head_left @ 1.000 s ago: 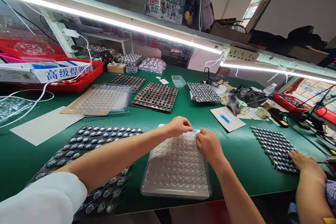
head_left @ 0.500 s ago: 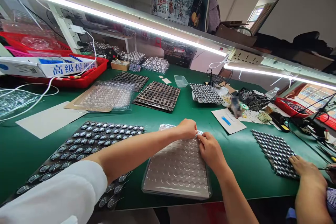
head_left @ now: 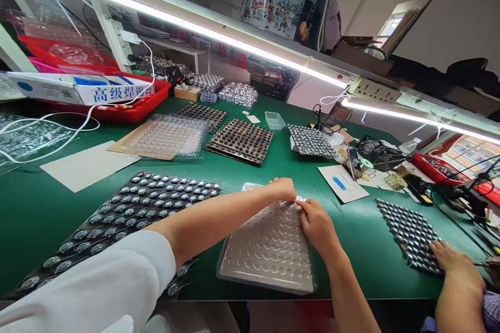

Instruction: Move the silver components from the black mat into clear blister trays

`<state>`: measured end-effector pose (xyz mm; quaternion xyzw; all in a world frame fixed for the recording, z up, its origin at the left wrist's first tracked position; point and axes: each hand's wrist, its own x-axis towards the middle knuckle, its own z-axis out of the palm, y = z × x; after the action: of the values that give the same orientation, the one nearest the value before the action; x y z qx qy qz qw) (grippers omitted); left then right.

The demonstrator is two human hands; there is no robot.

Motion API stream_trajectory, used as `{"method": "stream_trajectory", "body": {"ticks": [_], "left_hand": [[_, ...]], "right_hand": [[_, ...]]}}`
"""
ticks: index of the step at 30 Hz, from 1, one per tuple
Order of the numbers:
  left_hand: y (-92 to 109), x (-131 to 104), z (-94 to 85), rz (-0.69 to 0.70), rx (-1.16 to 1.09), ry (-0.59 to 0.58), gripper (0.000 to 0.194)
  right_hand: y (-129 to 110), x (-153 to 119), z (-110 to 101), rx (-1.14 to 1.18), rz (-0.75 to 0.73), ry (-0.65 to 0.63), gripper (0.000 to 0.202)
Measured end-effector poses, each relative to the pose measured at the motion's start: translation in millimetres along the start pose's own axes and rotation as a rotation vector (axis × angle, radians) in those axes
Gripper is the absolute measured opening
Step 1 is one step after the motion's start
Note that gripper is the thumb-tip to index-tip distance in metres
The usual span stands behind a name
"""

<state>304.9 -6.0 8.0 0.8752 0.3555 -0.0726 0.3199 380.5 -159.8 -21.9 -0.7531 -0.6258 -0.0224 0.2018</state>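
A clear plastic blister tray (head_left: 269, 255) with rows of round pockets lies in front of me, a grey-beige sheet showing through it. My left hand (head_left: 284, 190) reaches across to its far right corner, fingers curled closed on the rim; their tips are partly hidden. Right beside it, my right hand (head_left: 318, 223) pinches the same corner between thumb and fingers. Under my left forearm spreads a dark board (head_left: 128, 212) filled with rows of round, shiny parts with thin wires.
Behind are a brown board with round holes (head_left: 242, 140), stacked clear trays (head_left: 167, 135) and a small clear box (head_left: 275, 120). White paper (head_left: 88, 166) lies left. At right, a co-worker's hand (head_left: 453, 260) touches another filled board (head_left: 408, 231). A lit shelf overhangs the green table.
The view has shifted slightly, so things sit a little further right. My left hand has turned a little at the tray's corner; both hands stay there.
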Motion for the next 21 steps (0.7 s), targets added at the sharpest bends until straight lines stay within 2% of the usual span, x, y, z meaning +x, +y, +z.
{"method": "stream_trajectory", "body": {"ticks": [4,7,9,11,14,17,19,21], "left_hand": [[-9,-14,-12.7,0.056,-0.089,0.042,0.037],[-38,-40,-35.5,0.134,-0.156,0.107,0.035],[-77,-66,-56.7,0.234,-0.180,0.146,0.033],[-131,-99,-79.5,0.306,-0.178,0.205,0.029],[-220,-150,-107.3,0.207,-0.138,0.387,0.023],[-294,-184,-117.1,0.045,-0.070,0.539,0.021],[-327,-190,-113.0,0.023,-0.030,0.589,0.022],[-349,-187,-105.5,0.024,-0.016,0.615,0.025]], "right_hand": [[-2,-7,-15,0.057,0.044,0.109,0.033],[-7,-18,-27,0.090,0.073,0.131,0.031],[-13,-25,-33,0.104,0.054,0.101,0.031],[-21,-23,-36,0.122,-0.006,0.060,0.033],[-52,0,-35,0.165,-0.144,-0.034,0.033],[-113,44,-22,0.215,-0.247,-0.182,0.025],[-160,78,-3,0.240,-0.293,-0.298,0.025],[-201,112,26,0.239,-0.352,-0.406,0.024]]}}
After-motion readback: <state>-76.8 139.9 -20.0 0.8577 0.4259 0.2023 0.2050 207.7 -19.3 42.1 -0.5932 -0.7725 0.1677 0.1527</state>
